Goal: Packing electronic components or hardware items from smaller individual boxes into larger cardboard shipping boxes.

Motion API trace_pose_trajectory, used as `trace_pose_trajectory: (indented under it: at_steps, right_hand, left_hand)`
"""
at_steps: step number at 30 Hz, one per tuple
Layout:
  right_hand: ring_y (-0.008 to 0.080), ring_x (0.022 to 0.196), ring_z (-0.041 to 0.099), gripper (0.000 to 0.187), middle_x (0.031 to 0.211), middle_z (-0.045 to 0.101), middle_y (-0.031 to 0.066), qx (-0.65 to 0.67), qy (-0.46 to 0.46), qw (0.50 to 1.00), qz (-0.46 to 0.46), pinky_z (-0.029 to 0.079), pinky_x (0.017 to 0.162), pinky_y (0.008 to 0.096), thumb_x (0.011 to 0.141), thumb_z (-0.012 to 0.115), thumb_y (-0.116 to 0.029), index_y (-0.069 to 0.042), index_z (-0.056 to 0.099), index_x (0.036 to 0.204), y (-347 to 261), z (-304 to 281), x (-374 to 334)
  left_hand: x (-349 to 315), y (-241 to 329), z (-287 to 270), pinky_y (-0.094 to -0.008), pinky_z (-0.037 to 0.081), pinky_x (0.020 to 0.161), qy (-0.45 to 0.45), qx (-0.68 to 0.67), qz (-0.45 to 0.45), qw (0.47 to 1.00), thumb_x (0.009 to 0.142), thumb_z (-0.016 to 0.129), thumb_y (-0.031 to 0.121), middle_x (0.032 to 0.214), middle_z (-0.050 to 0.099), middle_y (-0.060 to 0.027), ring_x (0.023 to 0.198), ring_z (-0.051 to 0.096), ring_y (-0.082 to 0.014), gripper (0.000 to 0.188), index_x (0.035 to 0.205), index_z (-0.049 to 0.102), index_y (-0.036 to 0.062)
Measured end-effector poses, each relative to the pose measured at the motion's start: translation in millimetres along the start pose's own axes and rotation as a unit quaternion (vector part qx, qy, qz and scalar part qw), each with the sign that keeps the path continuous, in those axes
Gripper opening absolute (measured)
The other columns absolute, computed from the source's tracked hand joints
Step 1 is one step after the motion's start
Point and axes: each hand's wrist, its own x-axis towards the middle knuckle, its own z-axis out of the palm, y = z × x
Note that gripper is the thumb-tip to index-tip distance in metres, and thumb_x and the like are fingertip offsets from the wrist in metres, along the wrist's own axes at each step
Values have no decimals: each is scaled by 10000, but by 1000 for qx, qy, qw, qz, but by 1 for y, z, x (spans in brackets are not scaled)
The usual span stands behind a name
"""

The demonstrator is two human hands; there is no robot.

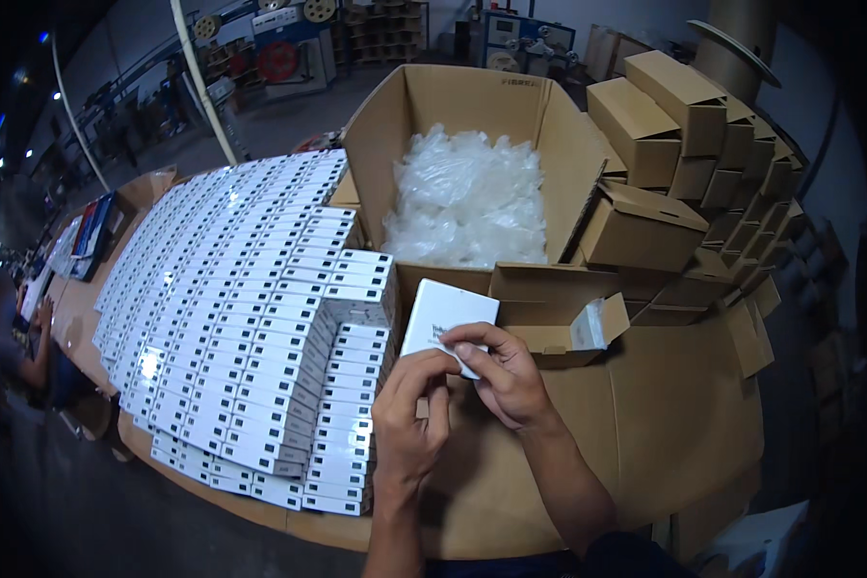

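A flat white box (pixel 445 313) with small print on its face is tilted up in front of me. My left hand (pixel 412 414) is closed at its lower edge, with bent fingers and the thumb pressed in. Close beside it, my right hand (pixel 501 374) pinches the lower right part of the same box, thumb and forefinger over its face. The fingertips of both hands nearly meet there. Just behind the box lies an open brown carton (pixel 539 313), and a clear-wrapped white item (pixel 588 326) stands in its right end.
Stacked rows of white boxes (pixel 222 318) fill the left of the cardboard-covered table (pixel 588 472). A big carton (pixel 453 96) of clear plastic bags (pixel 467 193) stands behind. Many brown cartons (pixel 645 226) are piled at the right. Another person's hand (pixel 44 313) shows far left.
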Motion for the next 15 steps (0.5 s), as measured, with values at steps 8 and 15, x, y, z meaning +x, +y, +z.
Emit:
trace_pose_trajectory:
  at_steps: [8, 15]
  right_hand:
    - [189, 1009, 636, 257, 1123, 590, 129, -234, 162, 953, -103, 634, 855, 328, 1020, 522, -6, -13, 738, 1159, -45, -40, 47]
    - [425, 1336, 510, 556, 1440, 499, 260, -515, 159, 808, -238, 404, 1135, 446, 815, 689, -46, -35, 641, 1369, -88, -57, 105]
  left_hand:
    - [162, -73, 36, -367, 530, 923, 20, 245, 139, 959, 727, 799, -13, 1141, 651, -114, 1052, 650, -290, 503, 1202, 663, 79]
    - [253, -122, 58, -512, 352, 1152, -191, 448, 174, 856, 793, 798, 117, 1197, 680, -105, 1195, 586, -348, 366, 1142, 691, 100]
